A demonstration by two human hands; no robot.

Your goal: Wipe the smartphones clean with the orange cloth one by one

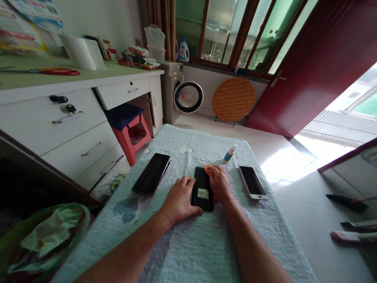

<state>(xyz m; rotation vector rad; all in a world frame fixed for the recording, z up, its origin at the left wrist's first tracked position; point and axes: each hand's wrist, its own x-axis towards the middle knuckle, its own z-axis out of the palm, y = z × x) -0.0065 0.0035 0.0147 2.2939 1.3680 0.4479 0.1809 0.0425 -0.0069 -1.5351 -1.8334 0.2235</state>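
Note:
A black smartphone [202, 201] lies back side up on the quilted cloth, a pale sticker [203, 193] on its lower half. My left hand [181, 198] grips it along the left edge, fingers near the upper side and thumb by the bottom corner. In my right hand [219, 181] is a small orange cloth [207, 169], pressed to the phone's top right corner; the fingers hide much of it. A small spray bottle [229, 153] stands just beyond that hand. To the right lies a white phone [252, 182], and to the left a larger black phone [152, 173], slightly raised on something beneath.
The light blue quilted cloth [188, 137] covers the table. Left are a white desk [118, 84], a red stool [134, 137] and a green waste bin [85, 216]. Beyond stand a washing machine with its door [188, 97] open and a folded round table [234, 99].

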